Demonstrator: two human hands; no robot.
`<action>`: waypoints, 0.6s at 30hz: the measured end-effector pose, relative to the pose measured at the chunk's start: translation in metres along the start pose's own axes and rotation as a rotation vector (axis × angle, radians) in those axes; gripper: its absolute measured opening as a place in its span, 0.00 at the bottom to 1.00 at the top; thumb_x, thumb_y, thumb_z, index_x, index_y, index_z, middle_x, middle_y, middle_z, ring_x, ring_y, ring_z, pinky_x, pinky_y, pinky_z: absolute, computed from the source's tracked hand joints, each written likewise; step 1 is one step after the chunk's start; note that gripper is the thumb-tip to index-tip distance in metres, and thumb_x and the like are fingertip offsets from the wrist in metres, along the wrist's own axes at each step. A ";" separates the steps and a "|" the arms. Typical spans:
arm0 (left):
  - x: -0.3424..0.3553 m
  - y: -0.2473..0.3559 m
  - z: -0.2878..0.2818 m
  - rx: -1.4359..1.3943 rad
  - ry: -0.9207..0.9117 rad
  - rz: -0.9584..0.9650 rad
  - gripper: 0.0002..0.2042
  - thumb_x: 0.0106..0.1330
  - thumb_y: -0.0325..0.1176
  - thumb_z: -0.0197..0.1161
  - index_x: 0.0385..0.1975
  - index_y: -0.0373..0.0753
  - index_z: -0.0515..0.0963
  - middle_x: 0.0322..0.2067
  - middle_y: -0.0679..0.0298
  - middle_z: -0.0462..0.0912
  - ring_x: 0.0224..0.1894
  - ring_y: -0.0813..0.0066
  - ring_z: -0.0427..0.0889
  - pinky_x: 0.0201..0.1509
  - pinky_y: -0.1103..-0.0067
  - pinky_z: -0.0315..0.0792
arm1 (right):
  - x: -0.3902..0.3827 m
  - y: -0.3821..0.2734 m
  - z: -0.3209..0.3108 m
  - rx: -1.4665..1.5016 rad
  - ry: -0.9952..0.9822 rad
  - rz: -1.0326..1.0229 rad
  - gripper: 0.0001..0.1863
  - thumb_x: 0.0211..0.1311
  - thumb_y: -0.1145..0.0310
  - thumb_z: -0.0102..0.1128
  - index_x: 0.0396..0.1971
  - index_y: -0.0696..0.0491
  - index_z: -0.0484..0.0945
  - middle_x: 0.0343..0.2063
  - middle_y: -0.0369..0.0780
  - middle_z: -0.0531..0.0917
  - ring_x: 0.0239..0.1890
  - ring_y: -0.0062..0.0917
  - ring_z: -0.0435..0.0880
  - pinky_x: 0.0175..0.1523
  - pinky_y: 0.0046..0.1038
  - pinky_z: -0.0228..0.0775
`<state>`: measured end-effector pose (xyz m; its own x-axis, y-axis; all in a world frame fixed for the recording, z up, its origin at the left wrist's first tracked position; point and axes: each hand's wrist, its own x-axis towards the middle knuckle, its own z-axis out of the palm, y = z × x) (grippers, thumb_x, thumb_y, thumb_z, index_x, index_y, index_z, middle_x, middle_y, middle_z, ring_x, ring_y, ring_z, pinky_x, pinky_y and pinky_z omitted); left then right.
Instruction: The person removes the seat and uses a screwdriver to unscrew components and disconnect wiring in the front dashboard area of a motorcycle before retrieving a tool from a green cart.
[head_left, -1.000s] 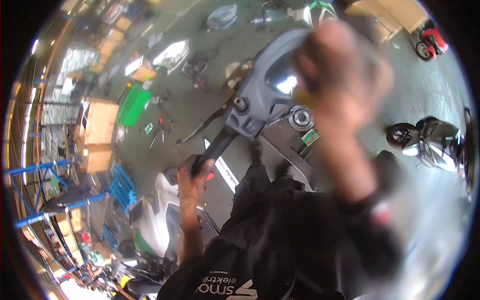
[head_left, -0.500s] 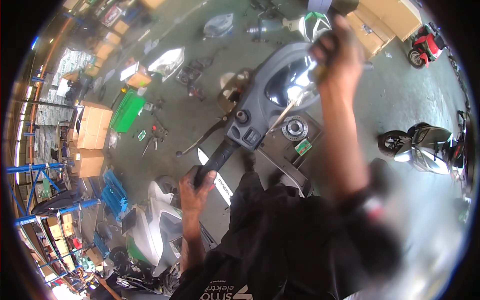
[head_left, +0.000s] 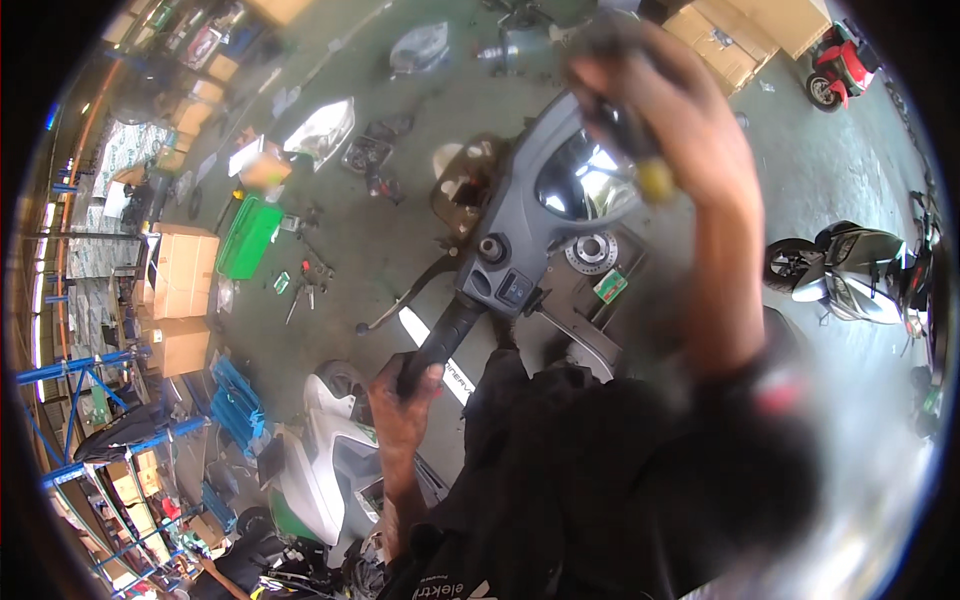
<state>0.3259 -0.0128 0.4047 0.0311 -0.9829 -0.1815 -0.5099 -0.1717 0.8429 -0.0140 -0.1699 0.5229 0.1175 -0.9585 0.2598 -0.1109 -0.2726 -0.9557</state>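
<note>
Fingers of the left hand (head_left: 405, 405) are wrapped closed around the black handlebar grip (head_left: 440, 345) of a grey scooter handlebar unit (head_left: 525, 225), with the thumb laid over the top; the grasp looks firm. The right hand (head_left: 680, 120) is raised close to the camera and blurred; its fingers are curled tight about a dark-handled tool with a yellow end (head_left: 640, 155), most likely a screwdriver, though the working tip cannot be made out. That hand sits over the upper right of the unit, beside the dark instrument window (head_left: 580, 180). Judgement: the step in hand is work on the handlebar cover with the tool while the other hand steadies the bar. To do it well, the left grasp should hold the bar from turning, the tool should seat squarely before force is applied, and pressure should run along the tool's axis, so that it does not slip onto the window. A brake lever (head_left: 405, 300) projects just left of the grip, and a switch cluster (head_left: 505, 275) lies between grip and window. Farther off on the concrete floor (head_left: 400, 215) lie scattered small parts, a green tray (head_left: 248, 237) and cardboard boxes (head_left: 180, 270). Well apart to the right stands a parked scooter (head_left: 850, 270).
</note>
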 end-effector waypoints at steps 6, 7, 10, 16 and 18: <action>0.002 -0.002 -0.001 0.014 -0.004 -0.086 0.22 0.63 0.50 0.70 0.34 0.33 0.79 0.22 0.66 0.76 0.24 0.79 0.72 0.28 0.78 0.66 | -0.121 0.061 0.036 -0.225 -0.304 0.504 0.26 0.64 0.50 0.65 0.42 0.63 0.81 0.32 0.50 0.85 0.36 0.36 0.84 0.46 0.36 0.74; 0.002 -0.001 -0.001 0.020 -0.008 -0.065 0.21 0.64 0.51 0.68 0.33 0.34 0.78 0.20 0.69 0.73 0.21 0.82 0.69 0.24 0.79 0.61 | -0.130 0.071 0.049 -0.246 -0.274 0.547 0.30 0.63 0.47 0.67 0.43 0.64 0.81 0.33 0.53 0.85 0.38 0.40 0.85 0.49 0.39 0.74; 0.000 0.000 0.002 0.030 0.004 -0.056 0.20 0.65 0.51 0.66 0.30 0.36 0.76 0.17 0.73 0.68 0.16 0.85 0.63 0.19 0.81 0.56 | -0.139 0.097 0.082 -0.105 -0.043 0.342 0.32 0.62 0.43 0.66 0.41 0.63 0.82 0.32 0.54 0.85 0.38 0.43 0.85 0.48 0.42 0.74; -0.007 -0.004 0.005 -0.022 0.044 -0.105 0.19 0.66 0.48 0.68 0.36 0.34 0.78 0.18 0.73 0.70 0.17 0.86 0.66 0.18 0.83 0.58 | -0.154 0.119 0.085 0.222 -0.137 0.576 0.28 0.63 0.49 0.68 0.45 0.63 0.79 0.26 0.44 0.83 0.28 0.25 0.80 0.37 0.34 0.74; -0.015 -0.012 0.012 -0.044 0.104 -0.070 0.19 0.67 0.48 0.67 0.38 0.34 0.77 0.18 0.73 0.69 0.16 0.87 0.65 0.18 0.84 0.58 | -0.159 0.122 0.084 0.276 -0.096 0.470 0.25 0.63 0.52 0.68 0.43 0.62 0.78 0.26 0.42 0.82 0.26 0.22 0.77 0.34 0.31 0.73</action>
<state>0.3209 0.0049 0.3913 0.1552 -0.9696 -0.1891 -0.4652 -0.2406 0.8519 0.0368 -0.0437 0.3533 0.2084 -0.9564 -0.2046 0.0885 0.2267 -0.9699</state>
